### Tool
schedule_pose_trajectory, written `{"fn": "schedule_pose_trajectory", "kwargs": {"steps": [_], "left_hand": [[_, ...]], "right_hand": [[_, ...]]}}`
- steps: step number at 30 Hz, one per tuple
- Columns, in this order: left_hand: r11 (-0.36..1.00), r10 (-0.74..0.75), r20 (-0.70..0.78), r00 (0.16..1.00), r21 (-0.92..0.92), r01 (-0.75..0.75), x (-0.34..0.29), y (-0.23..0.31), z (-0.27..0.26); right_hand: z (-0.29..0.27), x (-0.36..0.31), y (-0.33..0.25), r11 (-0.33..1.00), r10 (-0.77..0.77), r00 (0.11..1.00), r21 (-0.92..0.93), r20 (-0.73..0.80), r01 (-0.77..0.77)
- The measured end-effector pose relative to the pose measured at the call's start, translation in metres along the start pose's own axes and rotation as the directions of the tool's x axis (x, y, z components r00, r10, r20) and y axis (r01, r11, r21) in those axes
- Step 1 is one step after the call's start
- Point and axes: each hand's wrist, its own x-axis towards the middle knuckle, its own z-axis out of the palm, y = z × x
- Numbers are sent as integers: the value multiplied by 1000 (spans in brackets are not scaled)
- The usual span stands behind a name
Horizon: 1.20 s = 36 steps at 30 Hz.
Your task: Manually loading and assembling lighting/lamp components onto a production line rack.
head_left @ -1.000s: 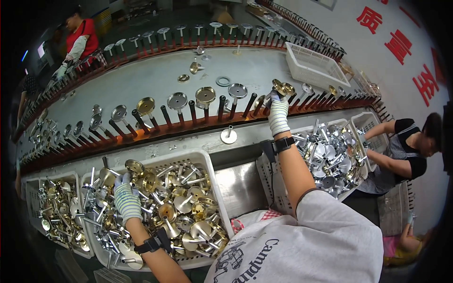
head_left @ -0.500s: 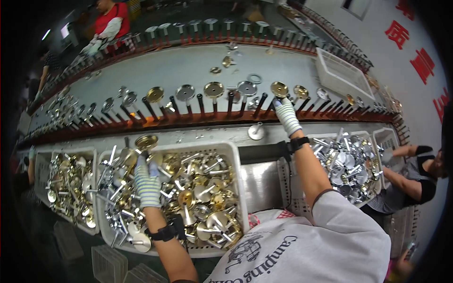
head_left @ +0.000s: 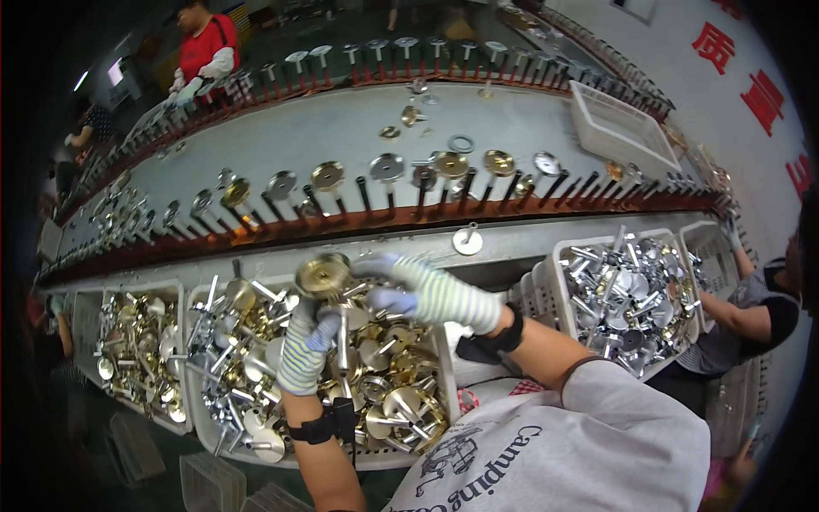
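My left hand (head_left: 307,348), in a striped knit glove, is closed on a brass-coloured metal disc with a stem (head_left: 324,275), raised above a white crate (head_left: 444,363). The disc's round face is turned up, and a silver stem shows by the fingertips. My right hand (head_left: 439,288), gloved alike and partly blurred, comes in from the right. Its thumb and fingers are apart beside the disc, and I see nothing between them. Several loose silver and brass-coloured discs with stems (head_left: 401,401) fill the crate under my left hand.
Beyond the crates, upright black pegs (head_left: 364,194) line a conveyor, several topped by discs (head_left: 328,177). A single disc (head_left: 467,241) lies on the metal ledge. More full crates stand left and right (head_left: 559,294). A co-worker is at the right (head_left: 751,316), another in red at the back (head_left: 205,51).
My right hand has moved back from the pegs toward my left hand. My left hand has shifted right, lifting the brass-coloured disc. The discs on the near pegs have shifted position in view.
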Motion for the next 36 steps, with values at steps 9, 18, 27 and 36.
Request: {"fn": "schedule_pose_trajectory", "kwargs": {"steps": [9,18,27,36], "left_hand": [[955,-276,-35,961,106,278,2,3,15],[992,-125,-121,985,15,127,7,-2,16],[994,-110,-83,990,-10,109,8,-2,14],[983,-82,-261,962,138,122,1,-8,26]], "right_hand": [[-25,-9,14,876,45,778,400,-627,271],[-217,-61,138,960,12,127,-24,-992,-280],[-204,-60,173,624,190,487,-278,-852,-730],[-37,-38,-8,946,290,944,106,157,-308]]}}
